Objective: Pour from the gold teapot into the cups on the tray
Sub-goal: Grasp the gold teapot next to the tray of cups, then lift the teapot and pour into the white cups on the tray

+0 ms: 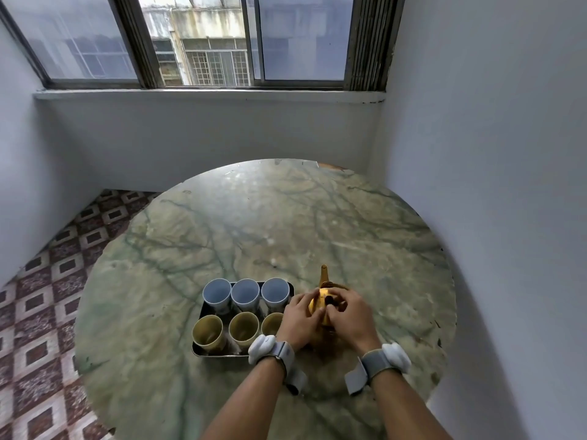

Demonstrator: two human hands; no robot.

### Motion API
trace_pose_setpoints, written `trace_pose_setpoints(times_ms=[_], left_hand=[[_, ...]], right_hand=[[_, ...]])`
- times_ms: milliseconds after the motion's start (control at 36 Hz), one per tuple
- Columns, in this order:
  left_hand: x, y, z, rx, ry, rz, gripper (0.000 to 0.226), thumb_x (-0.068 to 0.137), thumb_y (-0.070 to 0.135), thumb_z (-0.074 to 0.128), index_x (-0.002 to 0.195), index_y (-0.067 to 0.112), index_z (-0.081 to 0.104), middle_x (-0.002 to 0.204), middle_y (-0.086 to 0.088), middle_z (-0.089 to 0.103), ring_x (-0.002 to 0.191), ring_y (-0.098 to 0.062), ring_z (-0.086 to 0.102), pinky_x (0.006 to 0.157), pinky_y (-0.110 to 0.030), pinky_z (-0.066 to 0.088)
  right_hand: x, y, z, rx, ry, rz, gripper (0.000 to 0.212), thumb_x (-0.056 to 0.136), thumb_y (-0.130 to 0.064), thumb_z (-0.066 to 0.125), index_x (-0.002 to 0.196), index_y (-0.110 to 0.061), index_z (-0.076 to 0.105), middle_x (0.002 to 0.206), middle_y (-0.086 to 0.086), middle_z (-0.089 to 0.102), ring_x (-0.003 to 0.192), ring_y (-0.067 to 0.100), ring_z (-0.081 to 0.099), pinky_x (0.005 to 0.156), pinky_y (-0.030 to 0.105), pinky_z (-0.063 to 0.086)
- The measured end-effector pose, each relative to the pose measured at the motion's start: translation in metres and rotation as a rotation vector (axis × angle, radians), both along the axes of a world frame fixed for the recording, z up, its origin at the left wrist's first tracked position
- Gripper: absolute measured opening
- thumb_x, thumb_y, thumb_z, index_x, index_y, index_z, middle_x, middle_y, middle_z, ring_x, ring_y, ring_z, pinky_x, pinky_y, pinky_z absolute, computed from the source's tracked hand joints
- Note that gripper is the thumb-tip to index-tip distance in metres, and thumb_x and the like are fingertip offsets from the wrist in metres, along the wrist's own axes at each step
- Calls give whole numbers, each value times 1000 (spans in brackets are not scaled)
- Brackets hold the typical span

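The gold teapot [324, 281] stands on the round marble table just right of the metal tray [203, 312], its spout pointing away from me. My left hand [300, 319] is wrapped around the pot's left side. My right hand [347, 315] grips its top and right side, fingers over the lid; most of the pot is hidden. The tray holds three white cups [245, 294] in the far row and three yellow cups [208, 332] in the near row, all upright. The right yellow cup [271, 323] is partly covered by my left hand.
The round green marble table [254, 223] fills the middle of the view, with walls close behind and on the right. A patterned tile floor [47, 296] lies off the table's left edge. Both wrists wear grey bands with white pods.
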State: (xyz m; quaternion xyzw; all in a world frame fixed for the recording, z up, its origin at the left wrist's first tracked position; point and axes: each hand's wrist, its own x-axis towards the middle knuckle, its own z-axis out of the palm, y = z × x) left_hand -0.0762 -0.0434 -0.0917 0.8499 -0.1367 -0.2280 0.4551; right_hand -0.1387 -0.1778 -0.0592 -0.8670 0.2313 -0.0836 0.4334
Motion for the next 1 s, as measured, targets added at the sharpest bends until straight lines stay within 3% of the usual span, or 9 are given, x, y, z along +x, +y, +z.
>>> trace_pose_setpoints(times_ms=[83, 167, 250, 306, 389, 611, 694, 861, 1000], left_hand=[[-2, -1, 3, 61, -23, -13, 59, 107, 33, 64, 162, 34, 42, 162, -4, 40, 150, -28, 37, 126, -41, 29], [-1, -2, 3, 57, 2, -12, 60, 107, 35, 65, 162, 36, 41, 164, -3, 39, 151, -28, 36, 127, -44, 31], [1, -3, 4, 54, 17, -13, 61, 105, 35, 67, 161, 37, 43, 163, -3, 39, 151, -28, 38, 127, -45, 34], [2, -3, 5, 59, 18, -13, 61, 105, 35, 68, 161, 37, 44, 162, -3, 41, 149, -28, 39, 126, -46, 36], [2, -2, 6, 73, 14, -10, 61, 104, 35, 69, 160, 35, 45, 160, -4, 43, 149, -27, 41, 125, -43, 37], [8, -5, 10, 80, 33, 14, 64, 97, 31, 79, 157, 30, 54, 151, -4, 53, 140, -26, 51, 122, -42, 41], [8, -4, 13, 81, 34, 29, 64, 97, 31, 79, 157, 29, 55, 150, -5, 53, 139, -26, 52, 121, -42, 43], [3, -7, 17, 116, -4, 32, 68, 95, 27, 81, 157, 24, 53, 146, -10, 58, 136, -28, 56, 118, -37, 43], [-3, -9, 16, 103, 24, 82, 96, 83, 38, 91, 163, 22, 41, 150, -10, 54, 141, -27, 52, 121, -39, 42]], right_hand=[[-17, -7, -5, 45, 5, -241, 31, 92, -17, 65, 123, -18, 70, 122, 8, 62, 115, 28, 58, 99, 47, 54], [-23, -18, -22, 150, 200, -391, 44, 98, -31, 60, 137, -10, 63, 135, 18, 60, 127, 38, 54, 106, 50, 46], [-19, -21, -23, 364, 236, -379, 44, 103, -42, 48, 115, -7, 72, 114, 18, 73, 100, 33, 66, 90, 44, 53], [-15, -19, -17, 418, 161, -409, 42, 105, -41, 47, 102, -6, 70, 97, 15, 73, 83, 28, 63, 74, 39, 48], [-11, -18, -3, 452, 14, -496, 36, 104, -38, 47, 101, -7, 64, 90, 12, 67, 79, 27, 60, 66, 38, 42], [20, 9, 33, 289, -11, -335, 27, 96, -36, 60, 85, -12, 64, 81, 6, 69, 79, 29, 66, 75, 45, 55], [19, 16, 31, 392, -8, -340, 24, 94, -38, 57, 89, -16, 66, 83, 6, 72, 81, 29, 68, 78, 47, 58], [15, 23, 25, 637, -54, -292, 31, 98, -41, 51, 83, -20, 67, 65, 4, 60, 60, 23, 54, 56, 39, 46], [5, 22, 35, 544, -45, -299, 34, 98, -44, 60, 85, -19, 79, 81, 9, 75, 74, 27, 69, 71, 47, 60]])
